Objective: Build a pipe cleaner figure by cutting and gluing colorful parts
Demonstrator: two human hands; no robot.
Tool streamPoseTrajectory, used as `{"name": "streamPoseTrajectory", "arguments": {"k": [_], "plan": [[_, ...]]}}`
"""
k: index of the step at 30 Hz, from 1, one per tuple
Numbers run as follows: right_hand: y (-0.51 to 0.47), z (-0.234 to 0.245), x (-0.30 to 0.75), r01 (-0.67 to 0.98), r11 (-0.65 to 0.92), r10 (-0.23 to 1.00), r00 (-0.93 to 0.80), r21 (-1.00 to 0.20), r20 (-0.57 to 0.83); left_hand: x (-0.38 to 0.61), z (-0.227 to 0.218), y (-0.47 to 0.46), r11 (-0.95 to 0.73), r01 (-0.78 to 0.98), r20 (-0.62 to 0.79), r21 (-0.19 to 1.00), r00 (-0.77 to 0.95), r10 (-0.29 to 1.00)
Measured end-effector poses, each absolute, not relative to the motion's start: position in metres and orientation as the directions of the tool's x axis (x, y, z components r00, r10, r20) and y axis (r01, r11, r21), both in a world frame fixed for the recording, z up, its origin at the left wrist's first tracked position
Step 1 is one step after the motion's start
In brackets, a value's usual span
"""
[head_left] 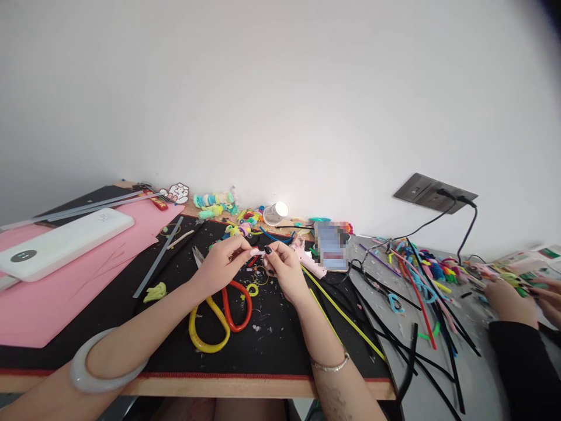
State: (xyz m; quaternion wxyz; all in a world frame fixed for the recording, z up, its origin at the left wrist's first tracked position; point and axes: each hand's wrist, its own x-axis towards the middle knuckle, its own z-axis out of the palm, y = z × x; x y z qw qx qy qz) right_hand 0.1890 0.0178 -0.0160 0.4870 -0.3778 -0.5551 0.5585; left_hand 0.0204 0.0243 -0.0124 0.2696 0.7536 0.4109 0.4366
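Observation:
My left hand (221, 263) and my right hand (284, 269) meet above the black mat (272, 345), fingertips pinching a small pale pink piece (259, 252) between them. The piece is too small to tell more. Under my hands lie scissors with one yellow and one red handle (221, 318). A small yellow ring (252, 289) rests just below my fingers. A pink glue gun (309, 260) lies right of my right hand. A pale bangle sits on my left wrist and a thin bracelet on my right.
A white power bank (61, 242) lies on pink paper (39, 298) at left. Several pipe cleaners (421, 292) are scattered at right, where another person's hands (521, 301) work. A phone (331, 245), a paper cup (276, 213) and a wall socket (433, 193) with cables are behind.

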Motion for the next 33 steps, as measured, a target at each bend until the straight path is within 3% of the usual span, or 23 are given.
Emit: {"name": "streamPoseTrajectory", "arguments": {"k": [5, 11, 21, 24, 28, 30, 33], "plan": [[0.0162, -0.0179, 0.1884, -0.188, -0.036, 0.935, -0.353, -0.982, 0.034, 0.0201, -0.0123, 0.0234, -0.550, 0.397, 0.451, 0.735, 0.319, 0.833], [0.0192, -0.0185, 0.1917, -0.208, -0.059, 0.936, -0.350, -0.976, 0.018, 0.0203, -0.0110, 0.0202, -0.698, 0.362, 0.516, 0.617, 0.483, 0.707], [0.0166, -0.0213, 0.1904, -0.025, -0.099, 0.902, -0.424, -0.995, -0.079, 0.0243, -0.0107, 0.0151, -0.853, 0.329, 0.461, 0.405, 0.732, 0.501], [0.0171, -0.0216, 0.1891, -0.088, -0.090, 0.923, -0.381, -0.992, -0.050, 0.0245, -0.0110, 0.0144, -0.812, 0.372, 0.494, 0.450, 0.653, 0.573], [0.0198, -0.0221, 0.1900, -0.229, 0.006, 0.978, -0.201, -0.973, 0.053, 0.0223, -0.0125, 0.0181, -0.646, 0.461, 0.524, 0.608, 0.378, 0.763], [0.0205, -0.0222, 0.1904, -0.223, 0.048, 0.988, -0.131, -0.974, 0.079, 0.0210, -0.0140, 0.0207, -0.587, 0.490, 0.522, 0.644, 0.279, 0.806], [0.0203, -0.0226, 0.1895, -0.168, 0.062, 0.991, -0.109, -0.984, 0.081, 0.0200, -0.0168, 0.0232, -0.592, 0.510, 0.541, 0.624, 0.264, 0.799]]}}
